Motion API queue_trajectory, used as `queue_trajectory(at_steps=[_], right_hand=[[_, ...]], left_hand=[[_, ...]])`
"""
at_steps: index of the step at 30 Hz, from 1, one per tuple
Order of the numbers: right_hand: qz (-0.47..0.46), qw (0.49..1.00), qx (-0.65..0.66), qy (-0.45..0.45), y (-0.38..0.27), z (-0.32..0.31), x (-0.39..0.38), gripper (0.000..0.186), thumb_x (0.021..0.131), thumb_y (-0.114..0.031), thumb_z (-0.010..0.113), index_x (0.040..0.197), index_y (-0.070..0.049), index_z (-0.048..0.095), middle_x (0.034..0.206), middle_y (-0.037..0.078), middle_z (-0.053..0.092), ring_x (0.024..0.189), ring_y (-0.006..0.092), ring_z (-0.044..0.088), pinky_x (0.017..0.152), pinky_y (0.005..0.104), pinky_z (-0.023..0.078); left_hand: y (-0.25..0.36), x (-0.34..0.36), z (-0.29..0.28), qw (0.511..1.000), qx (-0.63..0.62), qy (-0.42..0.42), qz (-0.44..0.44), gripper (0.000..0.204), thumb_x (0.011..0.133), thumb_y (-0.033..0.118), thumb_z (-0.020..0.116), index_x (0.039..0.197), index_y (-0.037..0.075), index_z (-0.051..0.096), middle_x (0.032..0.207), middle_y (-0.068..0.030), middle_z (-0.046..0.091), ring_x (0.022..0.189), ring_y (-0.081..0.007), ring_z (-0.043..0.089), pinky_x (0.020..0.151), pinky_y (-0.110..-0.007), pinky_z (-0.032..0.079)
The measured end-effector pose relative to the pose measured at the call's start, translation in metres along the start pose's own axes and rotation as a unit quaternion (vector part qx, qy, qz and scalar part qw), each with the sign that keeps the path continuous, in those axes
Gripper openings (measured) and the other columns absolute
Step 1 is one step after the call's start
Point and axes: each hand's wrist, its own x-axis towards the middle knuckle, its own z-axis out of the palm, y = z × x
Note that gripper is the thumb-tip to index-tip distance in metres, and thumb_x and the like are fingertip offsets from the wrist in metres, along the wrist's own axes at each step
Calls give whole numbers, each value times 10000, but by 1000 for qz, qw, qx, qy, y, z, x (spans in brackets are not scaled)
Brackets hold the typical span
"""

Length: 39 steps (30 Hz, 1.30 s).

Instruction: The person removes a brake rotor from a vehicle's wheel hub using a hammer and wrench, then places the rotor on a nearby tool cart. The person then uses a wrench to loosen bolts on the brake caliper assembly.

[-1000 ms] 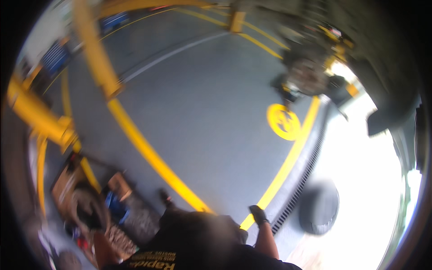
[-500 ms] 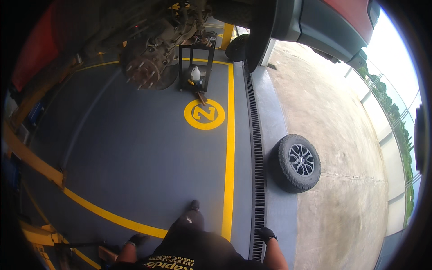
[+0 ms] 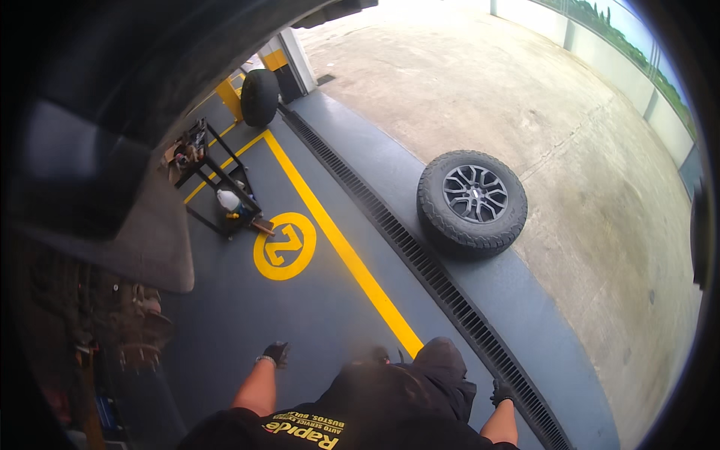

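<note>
My left hand, in a dark glove, hangs in front of my body over the grey floor. Its fingers are loosely bent and apart, with nothing seen in them. Beside the drain grate, my right hand, gloved too, is low at my side, loosely open and holding nothing visible. A wheel with a chunky black tyre and dark spoked rim lies on its side past the grate, rim up. It is the nearest loose thing ahead of me, and neither hand touches it.
A raised vehicle's dark wheel-arch lining fills the upper left, with a bare hub below. A black tool cart holds a white jug. Another tyre stands by a yellow post. The long drain grate crosses the floor.
My view has turned right and moved forward, so the lying wheel looks larger and nearer. The hub has shifted to the lower left. My left hand has swung forward.
</note>
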Motion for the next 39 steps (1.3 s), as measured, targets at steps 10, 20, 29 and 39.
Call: queue_trajectory(at_steps=[10,20,29,39], right_hand=[[154,972,157,-85,-63,0,112,316,903,-217,549,1182,-69,540,1001,197,624,967,373,590,834,473,474],[103,937,329,48,-262,-164,364,308,974,-274,482,1096,-4,566,980,164,594,870,281,587,752,351,480],[-102,990,-86,37,-354,-83,486,341,803,-272,638,1021,-18,573,906,220,605,847,444,576,738,490,480],[401,814,373,-194,-649,-164,613,282,813,-311,605,950,-65,594,759,81,588,641,254,578,502,399,438]], left_hand=[[425,61,120,877,318,-49,357,422,899,400,588,1176,85,542,868,-92,625,757,-200,625,658,-348,534],[488,80,93,801,595,-51,46,522,906,492,503,1209,72,564,1243,-195,565,1088,-355,572,942,-421,446],[625,210,3,745,646,-106,126,582,943,447,476,1326,11,442,1133,-193,606,980,-291,621,797,-380,500],[874,401,-83,594,650,-27,474,301,943,251,484,1192,108,572,1225,-144,574,981,-271,621,758,-400,518]])
